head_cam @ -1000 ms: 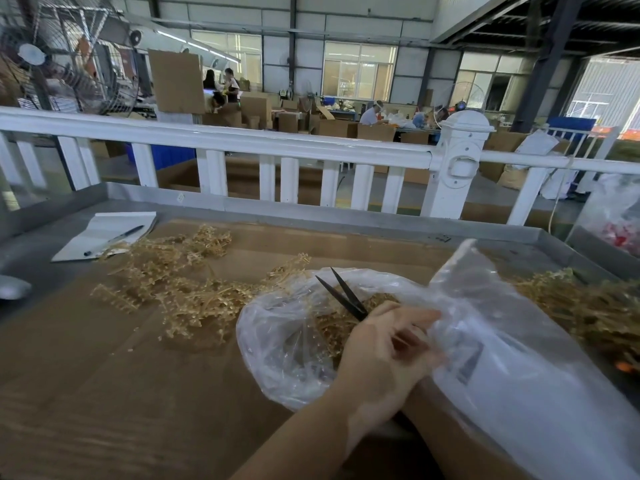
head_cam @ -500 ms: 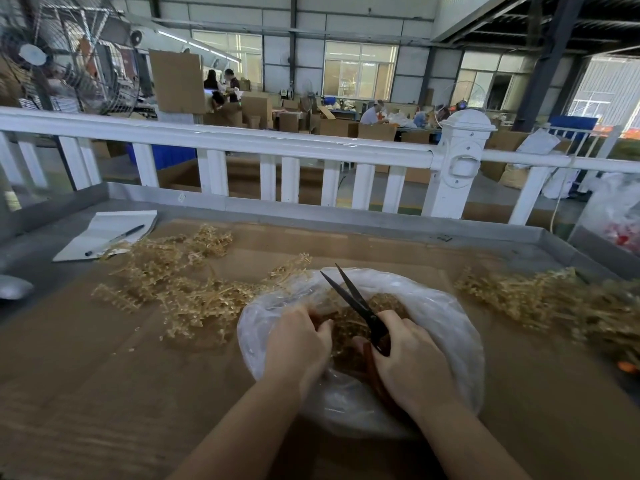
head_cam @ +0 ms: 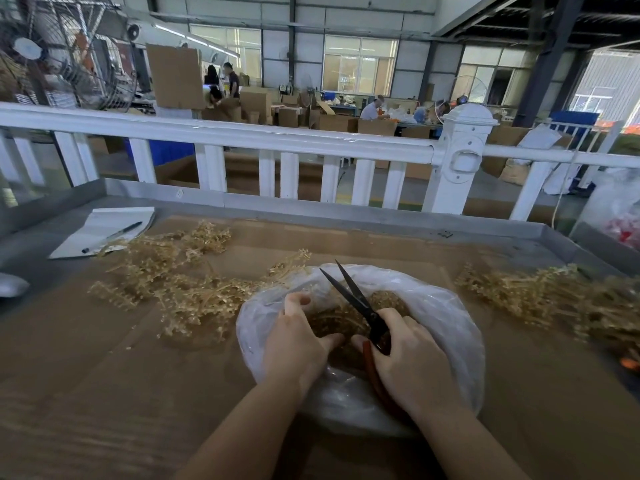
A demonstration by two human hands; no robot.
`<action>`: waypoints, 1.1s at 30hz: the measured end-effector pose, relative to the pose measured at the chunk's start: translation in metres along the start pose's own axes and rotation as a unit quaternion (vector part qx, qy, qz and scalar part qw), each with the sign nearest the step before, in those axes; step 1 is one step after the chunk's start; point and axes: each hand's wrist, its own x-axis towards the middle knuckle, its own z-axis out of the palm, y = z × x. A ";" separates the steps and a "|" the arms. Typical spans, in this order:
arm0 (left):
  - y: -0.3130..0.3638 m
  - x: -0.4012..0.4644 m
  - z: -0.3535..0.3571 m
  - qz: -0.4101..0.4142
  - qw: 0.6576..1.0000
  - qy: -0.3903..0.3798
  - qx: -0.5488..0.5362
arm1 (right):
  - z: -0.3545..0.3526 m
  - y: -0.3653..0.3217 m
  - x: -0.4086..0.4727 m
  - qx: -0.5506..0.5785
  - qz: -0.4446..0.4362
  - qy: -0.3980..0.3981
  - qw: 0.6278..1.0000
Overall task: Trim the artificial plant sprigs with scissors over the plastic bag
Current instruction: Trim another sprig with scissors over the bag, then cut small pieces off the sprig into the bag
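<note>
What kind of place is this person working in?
Probably a factory or packing workshop: stacked brown cardboard boxes fill the hall behind the white railing, other workers sit at a far bench, and a large metal cage fan stands on the left.

Both hands sit over the clear plastic bag [head_cam: 446, 327] at 6 o'clock on the cardboard-covered table [head_cam: 104, 393]. The left hand [head_cam: 294, 344] pinches the bag's rim at 9 o'clock of its mouth; the right hand [head_cam: 408, 362] grips the scissors [head_cam: 353, 296], blades parted, tips toward 11 o'clock. Golden sprigs [head_cam: 180, 289] lie at 10 o'clock, more sprigs [head_cam: 540, 299] at 3 o'clock.
</note>
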 end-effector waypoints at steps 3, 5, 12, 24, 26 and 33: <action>-0.002 0.002 -0.004 -0.008 0.999 -0.016 -0.028 | -0.001 -0.001 0.000 -0.001 0.002 -0.005 1.000; -0.001 0.004 -0.006 -0.026 0.998 -0.028 -0.050 | -0.002 -0.002 -0.001 0.001 0.005 -0.009 1.000; 0.005 0.007 -0.012 -0.062 0.985 -0.065 -0.144 | -0.006 -0.004 -0.002 0.007 0.010 -0.014 1.000; 0.010 0.010 -0.009 -0.122 0.909 -0.052 -0.396 | -0.005 -0.003 -0.003 0.020 0.015 0.003 1.000; 0.003 0.012 -0.006 -0.112 0.902 -0.059 -0.412 | -0.005 -0.003 -0.004 0.019 0.015 0.006 1.000; -0.004 0.015 -0.006 -0.108 0.869 -0.058 -0.479 | -0.004 -0.003 -0.003 0.024 0.016 0.017 0.999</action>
